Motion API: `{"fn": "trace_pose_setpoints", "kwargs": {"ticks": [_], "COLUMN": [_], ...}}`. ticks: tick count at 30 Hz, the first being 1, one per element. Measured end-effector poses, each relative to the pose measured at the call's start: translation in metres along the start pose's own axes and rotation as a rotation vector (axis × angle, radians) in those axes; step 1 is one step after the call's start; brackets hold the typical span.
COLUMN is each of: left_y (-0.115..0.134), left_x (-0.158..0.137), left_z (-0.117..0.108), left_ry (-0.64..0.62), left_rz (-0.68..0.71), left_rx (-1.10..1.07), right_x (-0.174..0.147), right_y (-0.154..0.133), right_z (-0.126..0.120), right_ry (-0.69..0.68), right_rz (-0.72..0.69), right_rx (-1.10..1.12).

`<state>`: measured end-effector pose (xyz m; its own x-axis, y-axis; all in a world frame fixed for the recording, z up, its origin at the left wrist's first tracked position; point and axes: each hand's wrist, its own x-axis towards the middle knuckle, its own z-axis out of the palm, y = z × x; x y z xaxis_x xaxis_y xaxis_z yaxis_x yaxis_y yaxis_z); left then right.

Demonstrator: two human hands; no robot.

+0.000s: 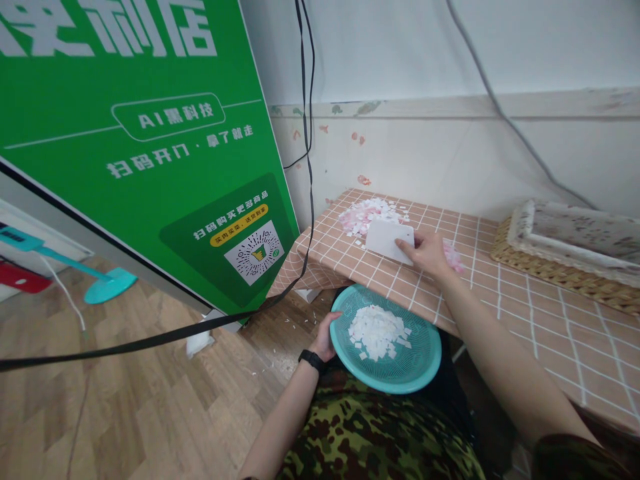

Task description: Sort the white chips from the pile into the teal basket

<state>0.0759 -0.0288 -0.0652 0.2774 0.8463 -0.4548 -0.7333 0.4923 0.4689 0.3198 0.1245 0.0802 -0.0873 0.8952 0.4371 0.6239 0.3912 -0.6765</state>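
Note:
My left hand [325, 337] grips the left rim of a turquoise plastic colander [425, 363], held just below the table's front edge. White paper scraps [377, 330] lie heaped in the colander. In my right hand [425, 252] is a flat white card [387, 239], tilted over the tabletop, with the thumb on its near face. Behind the card spreads a pile of white and pink paper scraps [367, 212]. A smaller patch of pink scraps [453, 257] shows just right of my right hand, partly hidden by it.
A brown checked cloth [515, 293] covers the table along the wall. A lined wicker basket [565, 263] sits at its right. On the left stands a large green cabinet [150, 200]; a black cable [311, 200] hangs before it. Bits of paper litter the wooden floor [165, 407].

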Motion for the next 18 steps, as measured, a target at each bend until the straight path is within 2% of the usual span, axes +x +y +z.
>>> {"fn": "trace_pose_setpoints", "kwargs": {"ticks": [6, 12, 18], "left_y": [-0.0005, -0.0015, -0.0013], "left_x": [0.0008, 0.0023, 0.0021], "left_z": [-0.0002, -0.0015, -0.0014], "left_ry": [0.009, 0.012, 0.021], "left_rz": [0.014, 0.024, 0.018], "left_rx": [0.003, 0.006, -0.003], "right_x": [0.0008, 0.001, 0.0016], "right_y": [0.0027, 0.0059, 0.0074], "right_z": [-0.0012, -0.0014, -0.0041], "right_ry": [0.067, 0.048, 0.094], "right_rz": [0.01, 0.0, 0.001], "right_rx": [0.016, -0.022, -0.073]}}
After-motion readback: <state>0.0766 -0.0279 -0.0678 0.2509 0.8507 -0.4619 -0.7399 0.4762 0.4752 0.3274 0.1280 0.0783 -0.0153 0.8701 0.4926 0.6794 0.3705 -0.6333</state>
